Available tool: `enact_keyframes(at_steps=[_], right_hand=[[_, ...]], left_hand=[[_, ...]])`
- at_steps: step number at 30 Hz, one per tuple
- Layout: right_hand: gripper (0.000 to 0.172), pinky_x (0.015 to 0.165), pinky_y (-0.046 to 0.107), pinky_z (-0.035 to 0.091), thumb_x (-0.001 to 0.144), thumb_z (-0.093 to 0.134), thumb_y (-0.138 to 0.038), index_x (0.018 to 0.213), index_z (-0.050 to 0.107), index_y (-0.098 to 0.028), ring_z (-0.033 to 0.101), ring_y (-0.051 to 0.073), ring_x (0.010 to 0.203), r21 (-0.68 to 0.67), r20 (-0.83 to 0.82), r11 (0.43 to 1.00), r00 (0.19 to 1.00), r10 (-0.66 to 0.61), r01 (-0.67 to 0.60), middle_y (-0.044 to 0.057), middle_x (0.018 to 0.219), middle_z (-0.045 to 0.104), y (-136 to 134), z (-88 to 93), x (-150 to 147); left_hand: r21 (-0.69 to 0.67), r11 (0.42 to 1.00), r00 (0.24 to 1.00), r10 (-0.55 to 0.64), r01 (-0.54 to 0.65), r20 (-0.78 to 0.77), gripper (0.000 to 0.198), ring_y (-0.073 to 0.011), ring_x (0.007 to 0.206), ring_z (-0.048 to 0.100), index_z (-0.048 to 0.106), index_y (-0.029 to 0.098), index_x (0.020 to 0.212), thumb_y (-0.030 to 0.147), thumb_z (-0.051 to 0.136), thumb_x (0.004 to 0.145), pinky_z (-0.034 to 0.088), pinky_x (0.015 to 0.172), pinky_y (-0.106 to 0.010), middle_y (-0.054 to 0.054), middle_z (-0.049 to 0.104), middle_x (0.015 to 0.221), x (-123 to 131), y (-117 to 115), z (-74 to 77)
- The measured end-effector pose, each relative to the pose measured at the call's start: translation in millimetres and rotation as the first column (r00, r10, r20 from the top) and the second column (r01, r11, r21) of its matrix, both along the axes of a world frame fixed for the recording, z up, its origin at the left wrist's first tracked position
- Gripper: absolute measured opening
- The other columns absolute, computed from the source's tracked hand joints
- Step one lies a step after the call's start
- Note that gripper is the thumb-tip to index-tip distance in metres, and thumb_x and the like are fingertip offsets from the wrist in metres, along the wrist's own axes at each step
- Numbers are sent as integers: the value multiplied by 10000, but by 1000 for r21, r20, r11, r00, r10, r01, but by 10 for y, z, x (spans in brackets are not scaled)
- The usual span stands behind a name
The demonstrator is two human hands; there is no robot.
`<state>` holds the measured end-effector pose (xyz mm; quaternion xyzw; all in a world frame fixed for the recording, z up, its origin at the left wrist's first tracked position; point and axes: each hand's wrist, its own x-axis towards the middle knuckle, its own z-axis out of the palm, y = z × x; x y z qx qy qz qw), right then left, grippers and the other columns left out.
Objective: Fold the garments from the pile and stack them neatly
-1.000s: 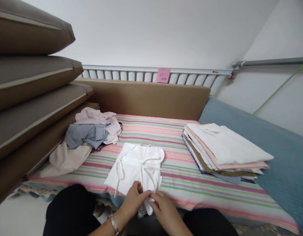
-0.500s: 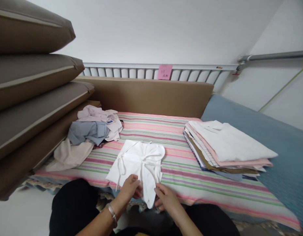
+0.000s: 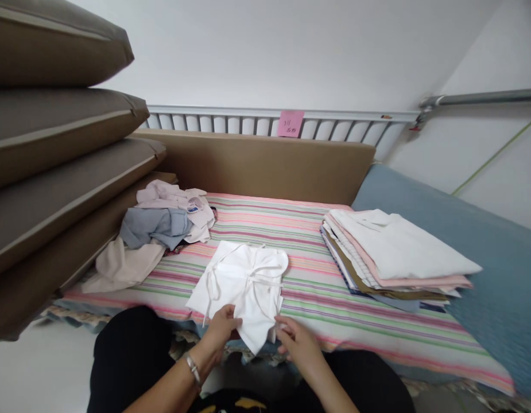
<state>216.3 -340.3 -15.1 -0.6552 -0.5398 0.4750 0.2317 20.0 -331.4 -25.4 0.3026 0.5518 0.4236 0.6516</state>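
A white garment (image 3: 243,275) with thin ties lies partly folded on the striped cloth (image 3: 334,321), its lower corner hanging toward me. My left hand (image 3: 224,328), with a bracelet at the wrist, pinches the garment's lower left edge. At the lower right edge, my right hand (image 3: 295,341) has its thumb and index finger against the fabric; its other fingers are curled. To the right is a neat stack of folded clothes (image 3: 403,246), white on top. Loose garments in pink, blue and beige (image 3: 155,226) lie heaped at the left.
Thick brown cushions (image 3: 62,120) are stacked high at the left. A brown board (image 3: 265,166) stands along the back before a white railing (image 3: 183,121) bearing a pink note (image 3: 290,123). Blue fabric (image 3: 441,212) covers the right side.
The garment's lower flap, narrow and folded between my hands before, is now spread wider to a point. My left hand has moved slightly left, my right hand slightly right.
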Motion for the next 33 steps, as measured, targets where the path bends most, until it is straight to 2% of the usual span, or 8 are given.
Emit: enact_keyframes(at_steps=[3, 7, 12, 17, 22, 26, 29, 33], right_hand=[[450, 428, 216, 415, 755, 453, -327, 1188, 464, -208, 615, 121, 531, -10, -44, 999, 998, -46, 46, 9, 829, 617, 12, -30, -38], [324, 381, 211, 376, 692, 532, -361, 968, 511, -193, 577, 114, 456, -70, -120, 997, 992, -26, 18, -27, 709, 581, 82, -67, -149], [169, 431, 192, 381, 674, 514, -342, 758, 469, -203, 543, 96, 494, -23, -200, 1000, 980, -8, 4, -65, 552, 508, 223, -21, -153], [172, 425, 189, 365, 661, 499, -354, 732, 461, -203, 547, 97, 498, -32, -256, 999, 967, 5, -14, -58, 560, 522, 201, -38, -107], [170, 408, 225, 381, 739, 388, -331, 758, 495, -201, 589, 136, 492, 76, 50, 997, 999, 5, -9, -11, 635, 597, 358, -54, 92], [254, 714, 314, 490, 771, 383, -277, 903, 584, -194, 641, 188, 785, 326, 223, 945, 972, -75, -2, 47, 846, 663, 740, 97, 378], [374, 934, 349, 402, 777, 378, -199, 1093, 575, -161, 560, 220, 1052, 445, 323, 894, 939, -117, -42, 108, 1100, 616, 1038, 163, 475], [545, 996, 337, 348, 736, 390, -97, 1266, 486, -182, 489, 210, 1159, 503, 428, 853, 897, -109, -136, 103, 1240, 551, 1373, 123, 408]], left_hand=[[24, 1000, 989, -5, 2, 146, 308, -163, 679, 601, 524, 166, 826, 192, 631, 539, 482, 690, -324, -16, 634, 739, 3, -45, 75], [86, 996, 970, -51, 31, 240, 272, -131, 631, 570, 551, 155, 782, 132, 570, 511, 453, 666, -278, -1, 626, 672, 58, -71, 136], [98, 994, 999, 38, -39, 14, 201, -111, 498, 497, 514, 168, 702, 117, 499, 507, 407, 553, -255, 39, 530, 540, 31, -2, 71], [381, 910, 930, 269, -161, -250, 266, -162, 773, 585, 532, 195, 922, 163, 478, 663, 459, 700, -291, -37, 616, 903, -99, 21, 67], [606, 774, 763, 277, 182, -584, 264, -228, 1029, 560, 596, 197, 1008, 215, 447, 790, 452, 904, -401, -91, 625, 1042, -234, 52, 16], [651, 662, 526, 429, 370, -735, 353, -239, 1201, 474, 568, 220, 1146, 193, 426, 825, 383, 1015, -466, -87, 572, 1234, -509, 221, -117], [588, 670, 313, 498, 452, -808, 380, -258, 1285, 387, 529, 211, 1223, 242, 415, 862, 384, 1009, -471, -87, 514, 1326, -751, 420, -208], [434, 732, 96, 456, 525, -885, 411, -281, 1304, 361, 485, 247, 1284, 332, 409, 888, 392, 983, -479, -78, 448, 1392, -901, 600, -325]])
